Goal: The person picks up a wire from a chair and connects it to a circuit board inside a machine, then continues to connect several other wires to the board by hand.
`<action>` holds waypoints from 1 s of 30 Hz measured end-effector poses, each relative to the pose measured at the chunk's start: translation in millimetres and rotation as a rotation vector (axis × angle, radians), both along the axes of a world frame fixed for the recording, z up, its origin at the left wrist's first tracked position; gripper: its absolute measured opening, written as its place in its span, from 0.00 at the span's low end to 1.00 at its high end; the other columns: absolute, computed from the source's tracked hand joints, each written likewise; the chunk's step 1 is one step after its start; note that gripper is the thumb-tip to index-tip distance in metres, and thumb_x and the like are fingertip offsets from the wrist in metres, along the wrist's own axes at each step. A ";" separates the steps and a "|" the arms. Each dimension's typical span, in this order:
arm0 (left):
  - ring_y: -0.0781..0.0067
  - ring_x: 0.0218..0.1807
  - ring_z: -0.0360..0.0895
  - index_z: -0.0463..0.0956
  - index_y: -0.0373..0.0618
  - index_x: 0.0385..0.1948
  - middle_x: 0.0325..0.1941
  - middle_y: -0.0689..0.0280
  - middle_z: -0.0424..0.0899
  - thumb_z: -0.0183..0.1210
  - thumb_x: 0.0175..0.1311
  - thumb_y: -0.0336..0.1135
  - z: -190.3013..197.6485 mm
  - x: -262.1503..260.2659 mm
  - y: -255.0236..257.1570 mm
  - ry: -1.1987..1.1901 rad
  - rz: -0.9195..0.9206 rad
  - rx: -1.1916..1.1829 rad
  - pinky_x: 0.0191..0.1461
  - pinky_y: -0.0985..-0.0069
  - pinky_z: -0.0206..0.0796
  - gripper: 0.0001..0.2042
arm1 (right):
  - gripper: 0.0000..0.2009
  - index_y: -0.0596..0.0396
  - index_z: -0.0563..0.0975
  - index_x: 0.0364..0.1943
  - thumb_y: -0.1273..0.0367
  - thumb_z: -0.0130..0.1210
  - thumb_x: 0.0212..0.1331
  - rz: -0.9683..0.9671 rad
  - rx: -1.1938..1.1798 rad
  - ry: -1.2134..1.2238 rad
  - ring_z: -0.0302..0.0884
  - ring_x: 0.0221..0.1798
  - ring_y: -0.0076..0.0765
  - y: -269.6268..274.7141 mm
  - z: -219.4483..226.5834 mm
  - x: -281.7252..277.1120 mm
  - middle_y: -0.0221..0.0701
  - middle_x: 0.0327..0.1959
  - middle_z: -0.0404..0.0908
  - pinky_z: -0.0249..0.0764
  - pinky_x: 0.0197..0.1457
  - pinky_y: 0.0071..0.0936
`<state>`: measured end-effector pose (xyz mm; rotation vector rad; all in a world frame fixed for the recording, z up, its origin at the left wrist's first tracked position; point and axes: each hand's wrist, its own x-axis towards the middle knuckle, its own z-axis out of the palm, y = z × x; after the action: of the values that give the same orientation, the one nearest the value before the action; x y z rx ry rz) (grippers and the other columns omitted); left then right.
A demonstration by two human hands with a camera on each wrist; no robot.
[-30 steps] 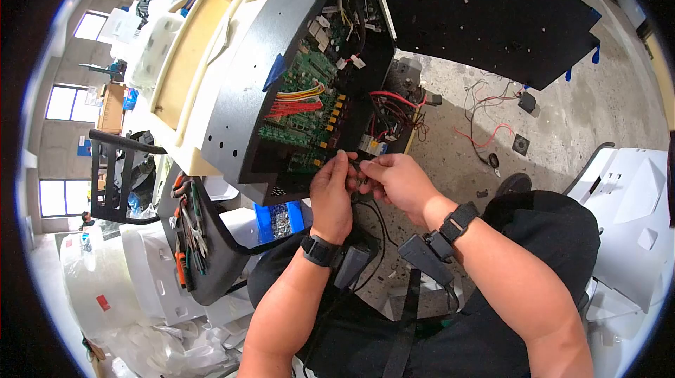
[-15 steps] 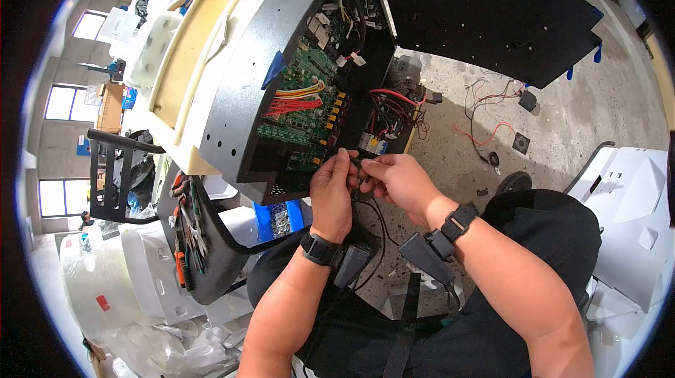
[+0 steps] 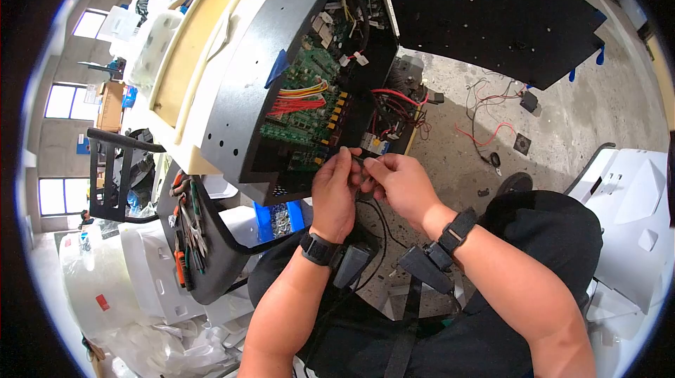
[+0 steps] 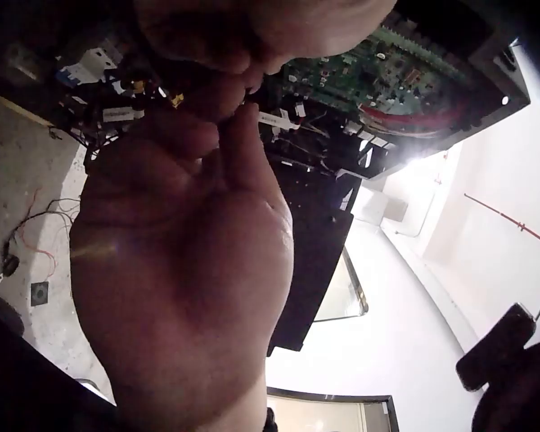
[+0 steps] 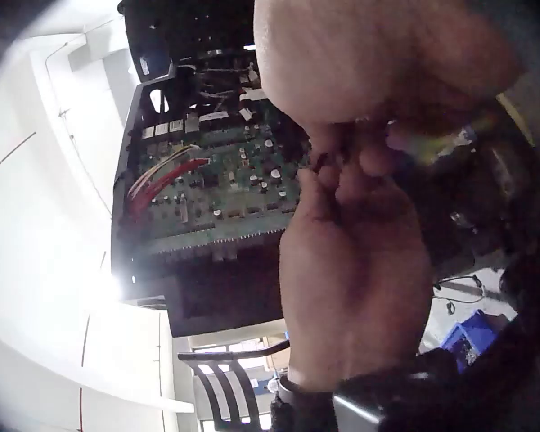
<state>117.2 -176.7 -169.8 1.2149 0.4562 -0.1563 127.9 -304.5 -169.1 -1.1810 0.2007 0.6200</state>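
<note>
A small dark piece [image 3: 360, 161] is pinched by the left hand [image 3: 333, 196] and right hand [image 3: 409, 189], beside the near edge of the black case [image 3: 242, 97]. Fingers mostly hide it; its pointing and long axis cannot be told.

Black wrist straps [image 3: 320, 250], black trousers [image 3: 552, 234], dark shoe [image 3: 517, 182].

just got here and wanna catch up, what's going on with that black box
A person's left hand and right hand meet at the fingertips by an open black case, apparently pinching something small that the fingers mostly hide. Inside the case, a green circuit board and red wires are exposed. Hand tools lie on a dark seat nearby.
</note>
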 end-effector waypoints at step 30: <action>0.86 0.25 0.61 0.73 0.40 0.37 0.22 0.75 0.67 0.47 0.67 0.43 -5.7 -0.7 1.6 -0.015 -0.008 0.030 0.29 0.86 0.55 0.14 | 0.14 0.63 0.78 0.28 0.65 0.47 0.61 -0.021 0.005 -0.006 0.73 0.24 0.23 2.4 -5.4 -2.5 0.30 0.23 0.79 0.68 0.28 0.21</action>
<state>116.5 -175.1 -175.4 1.2469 0.4423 -0.1476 125.4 -302.1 -174.6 -1.1744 0.2063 0.5984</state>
